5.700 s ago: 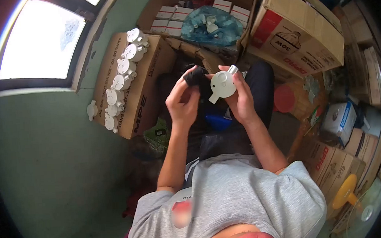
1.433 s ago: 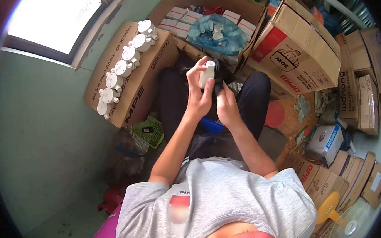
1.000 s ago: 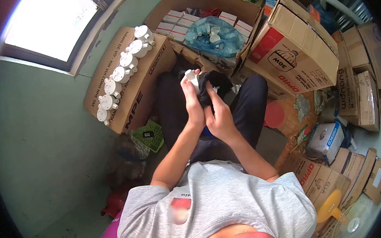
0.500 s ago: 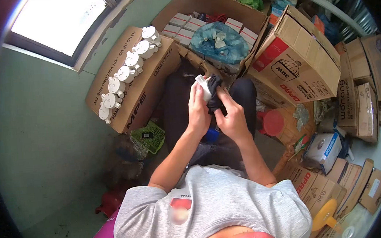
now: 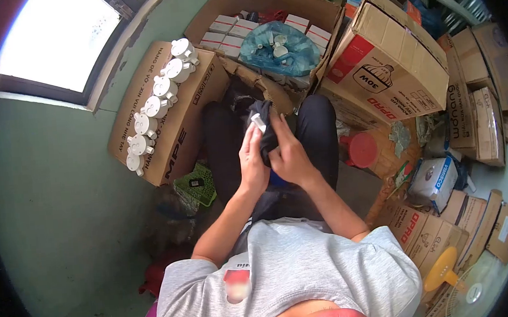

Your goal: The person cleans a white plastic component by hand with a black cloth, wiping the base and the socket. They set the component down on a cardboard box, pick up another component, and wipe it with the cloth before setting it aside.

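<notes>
Between my hands, above my lap, is a white plastic conduit junction box [image 5: 258,122], mostly hidden by fingers and a black cloth [image 5: 270,141]. My left hand [image 5: 253,161] is closed on the junction box, with one white spout showing past the fingertips. On the other side, my right hand [image 5: 291,156] grips the cloth and presses it against the box. Similar round white junction boxes [image 5: 156,107] with side spouts stand in a row along the top of a cardboard carton [image 5: 196,112] to the left.
An open carton [image 5: 204,16] ahead holds white boxes and a blue plastic bag [image 5: 279,52] of white fittings. At right stand a bulb carton [image 5: 388,63], a red tub [image 5: 362,149] and stacked cartons. A green basket [image 5: 200,185] lies left, near the wall.
The black cloth has come round over more of the junction box, leaving less white showing. Both hands have shifted slightly left and down in view, and the camera view has shifted too.
</notes>
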Action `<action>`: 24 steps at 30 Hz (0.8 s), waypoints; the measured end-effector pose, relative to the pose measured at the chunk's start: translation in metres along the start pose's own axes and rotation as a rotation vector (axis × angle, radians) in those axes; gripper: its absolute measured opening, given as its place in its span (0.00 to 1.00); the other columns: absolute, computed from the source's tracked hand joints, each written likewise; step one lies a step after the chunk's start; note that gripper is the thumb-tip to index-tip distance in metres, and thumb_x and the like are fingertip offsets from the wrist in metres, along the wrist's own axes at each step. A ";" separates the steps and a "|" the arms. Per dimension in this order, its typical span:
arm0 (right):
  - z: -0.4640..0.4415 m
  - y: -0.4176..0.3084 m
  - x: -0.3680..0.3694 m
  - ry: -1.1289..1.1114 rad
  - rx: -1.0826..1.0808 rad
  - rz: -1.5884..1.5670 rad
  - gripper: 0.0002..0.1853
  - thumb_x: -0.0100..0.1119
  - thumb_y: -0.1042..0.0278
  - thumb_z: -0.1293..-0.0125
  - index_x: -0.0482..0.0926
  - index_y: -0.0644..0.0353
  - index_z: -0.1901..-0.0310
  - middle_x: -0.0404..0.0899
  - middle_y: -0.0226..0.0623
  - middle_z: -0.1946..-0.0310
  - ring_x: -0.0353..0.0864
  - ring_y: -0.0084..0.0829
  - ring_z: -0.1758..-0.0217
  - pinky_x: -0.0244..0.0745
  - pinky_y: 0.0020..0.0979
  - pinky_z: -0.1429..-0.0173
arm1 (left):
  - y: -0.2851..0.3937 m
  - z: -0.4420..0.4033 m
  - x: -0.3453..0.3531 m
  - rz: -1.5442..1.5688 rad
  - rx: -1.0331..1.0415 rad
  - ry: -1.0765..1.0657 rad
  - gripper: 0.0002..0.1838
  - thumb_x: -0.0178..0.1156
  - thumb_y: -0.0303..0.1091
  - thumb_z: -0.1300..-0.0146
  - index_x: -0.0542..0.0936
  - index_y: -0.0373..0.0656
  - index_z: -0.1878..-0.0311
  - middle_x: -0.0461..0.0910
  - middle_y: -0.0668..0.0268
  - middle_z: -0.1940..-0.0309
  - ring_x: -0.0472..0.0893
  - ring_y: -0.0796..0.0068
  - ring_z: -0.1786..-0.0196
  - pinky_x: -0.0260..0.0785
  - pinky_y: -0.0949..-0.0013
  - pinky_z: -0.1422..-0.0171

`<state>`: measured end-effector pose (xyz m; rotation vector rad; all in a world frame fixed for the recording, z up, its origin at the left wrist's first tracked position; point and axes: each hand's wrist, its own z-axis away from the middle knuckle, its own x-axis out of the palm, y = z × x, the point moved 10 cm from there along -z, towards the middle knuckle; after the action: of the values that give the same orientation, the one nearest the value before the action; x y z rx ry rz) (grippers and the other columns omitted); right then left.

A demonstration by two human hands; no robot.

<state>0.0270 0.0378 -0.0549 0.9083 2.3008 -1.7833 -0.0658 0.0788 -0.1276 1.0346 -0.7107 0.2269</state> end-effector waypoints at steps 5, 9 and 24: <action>-0.005 0.023 -0.007 0.115 0.196 -0.423 0.34 0.44 0.80 0.34 0.64 0.78 0.24 0.79 0.67 0.34 0.81 0.58 0.29 0.73 0.45 0.25 | 0.036 0.010 0.034 -0.443 0.377 -0.116 0.25 0.60 0.28 0.19 0.73 0.31 0.23 0.77 0.56 0.26 0.74 0.68 0.24 0.64 0.65 0.19; 0.023 0.023 0.007 0.047 0.278 -0.243 0.37 0.48 0.80 0.35 0.59 0.82 0.23 0.72 0.74 0.30 0.74 0.65 0.23 0.69 0.48 0.21 | 0.078 0.010 0.054 -0.618 0.566 -0.042 0.26 0.53 0.37 0.15 0.72 0.34 0.22 0.73 0.58 0.23 0.72 0.68 0.23 0.61 0.63 0.18; 0.008 0.012 0.004 0.062 0.318 -0.584 0.33 0.42 0.81 0.32 0.64 0.74 0.23 0.76 0.62 0.30 0.75 0.49 0.23 0.65 0.42 0.19 | 0.100 0.017 0.089 -0.905 0.934 -0.283 0.25 0.52 0.22 0.29 0.78 0.31 0.30 0.70 0.39 0.23 0.67 0.38 0.18 0.48 0.40 0.12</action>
<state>0.0280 0.0341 -0.0689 0.3240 2.5463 -2.4235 -0.0552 0.1022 0.0051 2.2052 -0.2941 -0.4343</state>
